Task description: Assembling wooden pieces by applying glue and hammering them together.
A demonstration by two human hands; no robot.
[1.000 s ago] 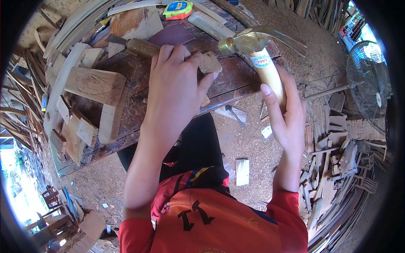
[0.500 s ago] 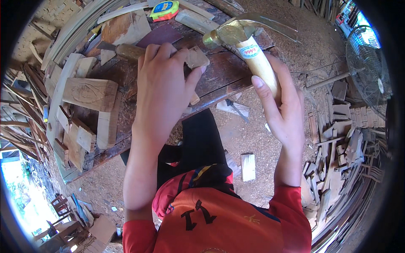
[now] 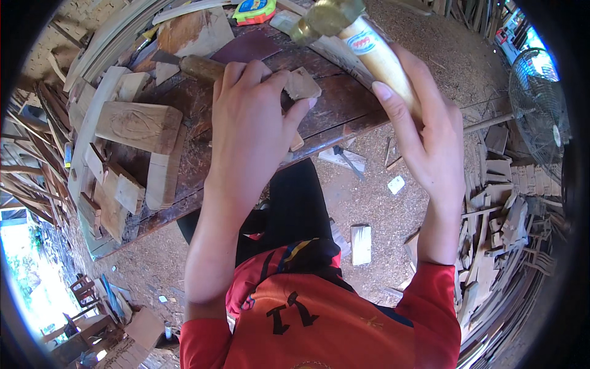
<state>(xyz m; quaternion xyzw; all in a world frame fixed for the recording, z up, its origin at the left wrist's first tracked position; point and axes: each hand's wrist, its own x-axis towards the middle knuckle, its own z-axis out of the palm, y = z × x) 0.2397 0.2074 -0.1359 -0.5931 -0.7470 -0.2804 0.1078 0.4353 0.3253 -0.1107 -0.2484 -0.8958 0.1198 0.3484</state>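
Observation:
My left hand [image 3: 249, 123] is closed around a small wooden block [image 3: 302, 84] at the near edge of the workbench. The block's pale end sticks out between thumb and fingers, and the rest is hidden under my palm. Another wooden end [image 3: 297, 142] shows below the thumb. In my right hand [image 3: 433, 138] is a hammer [image 3: 384, 58], gripped by its pale wooden handle. It is held up to the right of the block, apart from it. Its brass-coloured head lies at the top of the picture, and the claw is mostly cut off.
On the dark wooden workbench [image 3: 335, 101] lie a thick wood block [image 3: 138, 126], a rounded wooden piece [image 3: 201, 69], a dark red sheet [image 3: 249, 47] and a tape measure [image 3: 254, 11]. Scrap wood [image 3: 491, 246] is piled at right, below a fan [image 3: 538, 101]. Sawdust covers the floor [image 3: 332, 184].
My right hand has moved right, and the hammer head has risen toward the picture's top edge. My left hand keeps its hold on the block. The whole view has shifted slightly.

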